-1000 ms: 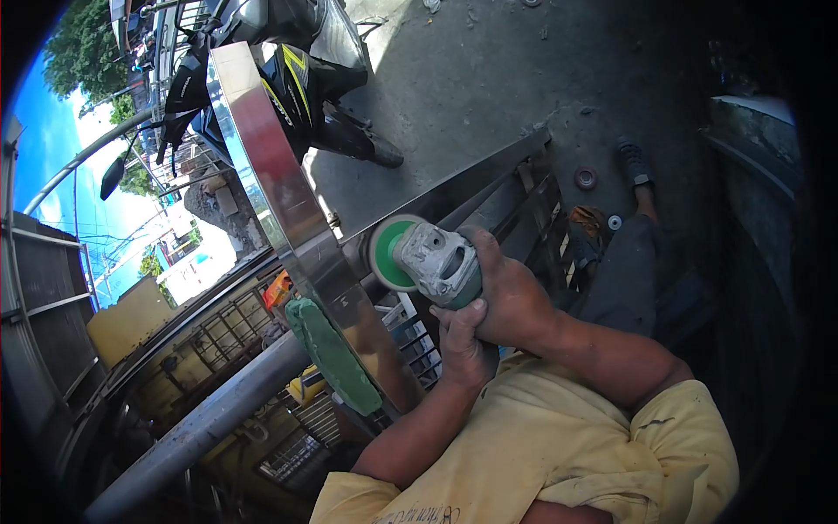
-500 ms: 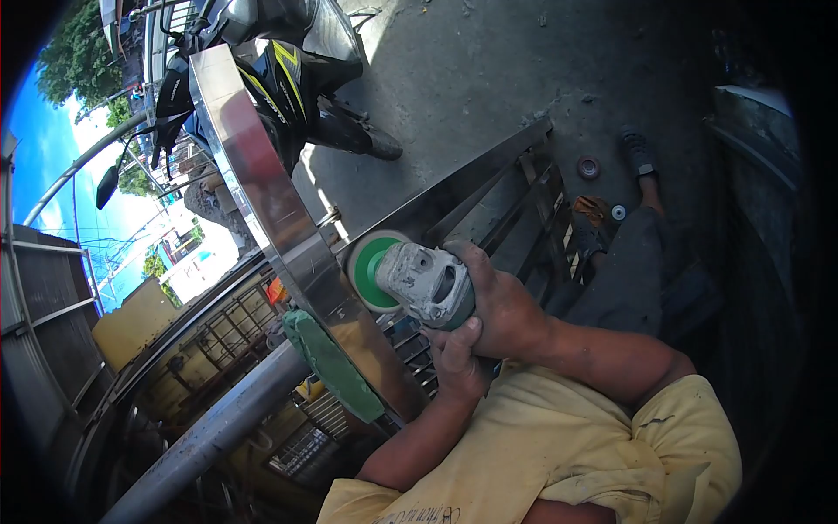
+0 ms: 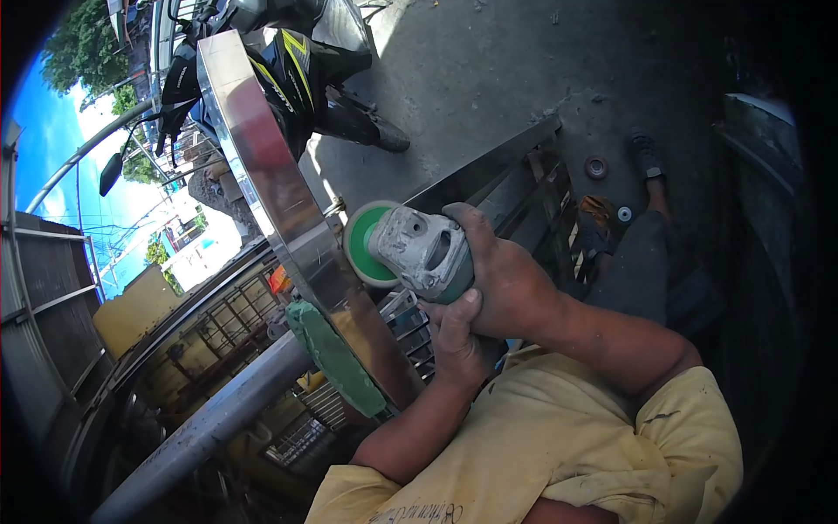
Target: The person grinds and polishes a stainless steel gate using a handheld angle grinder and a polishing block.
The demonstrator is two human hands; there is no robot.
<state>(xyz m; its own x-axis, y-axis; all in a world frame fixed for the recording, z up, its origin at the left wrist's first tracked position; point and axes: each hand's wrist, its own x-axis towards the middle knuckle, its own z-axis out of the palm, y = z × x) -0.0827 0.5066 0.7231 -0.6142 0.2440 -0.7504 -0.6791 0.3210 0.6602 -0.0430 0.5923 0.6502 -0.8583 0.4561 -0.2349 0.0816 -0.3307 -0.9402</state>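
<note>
My right hand (image 3: 515, 284) wraps around the body of a dusty grey angle grinder (image 3: 419, 249). Just below it, my left hand (image 3: 458, 341) is closed on the lower part of the same tool, its far fingers hidden. The grinder carries a green disc with a pale rim (image 3: 371, 244). This disc lies against or very near the edge of a long, shiny metal beam (image 3: 284, 201); exact contact cannot be made out. A green block (image 3: 332, 358) rests along the beam's lower left side.
A motorcycle (image 3: 301, 87) stands beyond the beam. Dark metal framing (image 3: 489, 162) extends to the upper right, and a grey pipe (image 3: 209, 424) runs lower left. Near my foot (image 3: 646, 153), a small round disc (image 3: 596, 167) lies on the concrete floor (image 3: 497, 61).
Both hands and the grinder have shifted slightly upward in view, and the disc sits a little higher along the beam. The whole scene has also moved slightly with the camera.
</note>
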